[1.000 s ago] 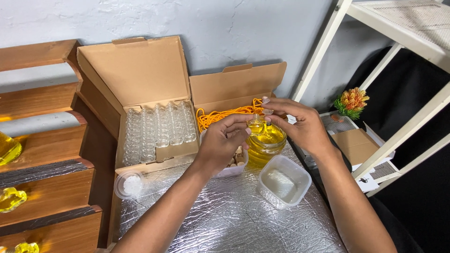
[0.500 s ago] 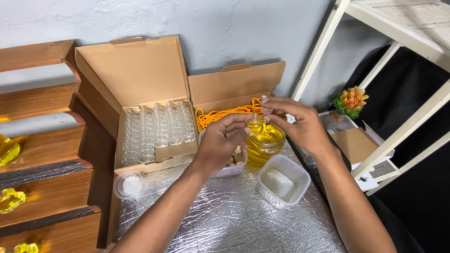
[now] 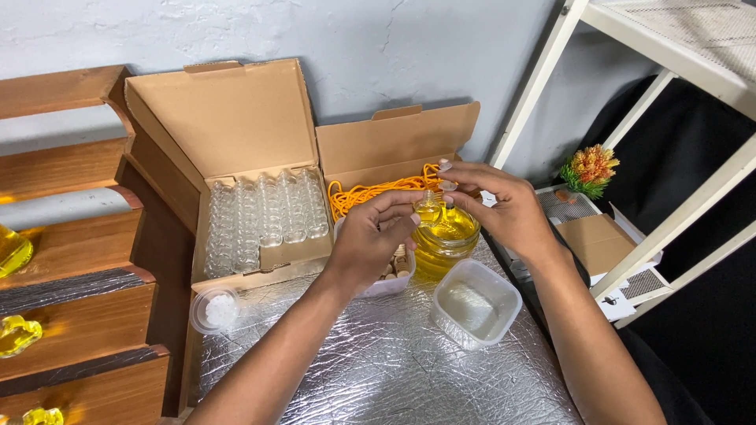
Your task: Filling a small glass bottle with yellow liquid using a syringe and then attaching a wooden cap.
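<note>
A small glass bottle (image 3: 429, 209) with yellow liquid in it hangs just over an open glass jar (image 3: 446, 240) of yellow liquid. My left hand (image 3: 370, 240) grips the bottle from the left with curled fingers. My right hand (image 3: 504, 206) pinches the bottle's top from the right with its fingertips. Under my left hand stands a white tub (image 3: 390, 282) with small corks in it. The jar's left side is partly hidden by my left hand.
An open cardboard box (image 3: 236, 118) holds several rows of empty small glass bottles (image 3: 264, 212). A second open box (image 3: 398, 142) holds orange cord (image 3: 370, 191). On the silver foil mat (image 3: 378, 362) sit a square clear tub (image 3: 476, 303) and a small round dish (image 3: 214, 309). Wooden steps (image 3: 71, 236) stand left, a white shelf frame (image 3: 654, 228) right.
Both hands stay at the jar with the small bottle between them. The fingers have shifted only slightly.
</note>
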